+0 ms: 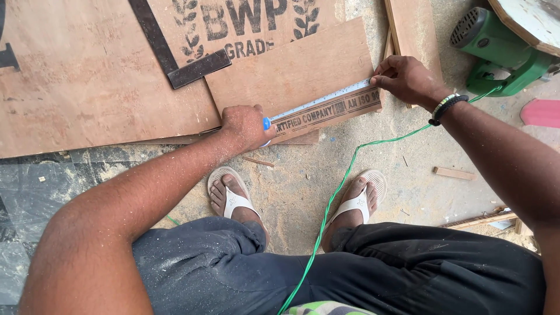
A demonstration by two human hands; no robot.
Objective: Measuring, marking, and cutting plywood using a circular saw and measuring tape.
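While the tape measure [319, 100] is stretched along the near edge of the plywood piece [291, 76], it is kept taut only by the two hands, so a slip at either end would spoil the reading. At the left end, the left hand [245, 125] is closed around the blue-bodied case at the near left corner of the piece; if this grip is relaxed, the blade may spring back or drift off the edge. At the right end, the blade tip is pinched between the fingers of the right hand [405, 79] at the near right corner; if the tip is not held flush with that corner, the length would be misjudged. A green cord [341, 186] runs across the floor between the sandalled feet and up toward the green power tool [496, 49] at the far right; it could be caught by a foot and the tool dragged. Sawdust on the floor may let the piece slide.

The plywood piece is a reddish-brown rectangle, lying flat and slightly skewed on a larger printed plywood sheet [87, 76], with its near edge overhanging toward the floor. A printed band runs along that near edge, just under the blade. A dark metal square [186, 64] lies on the sheet, just beside the far left corner of the piece.
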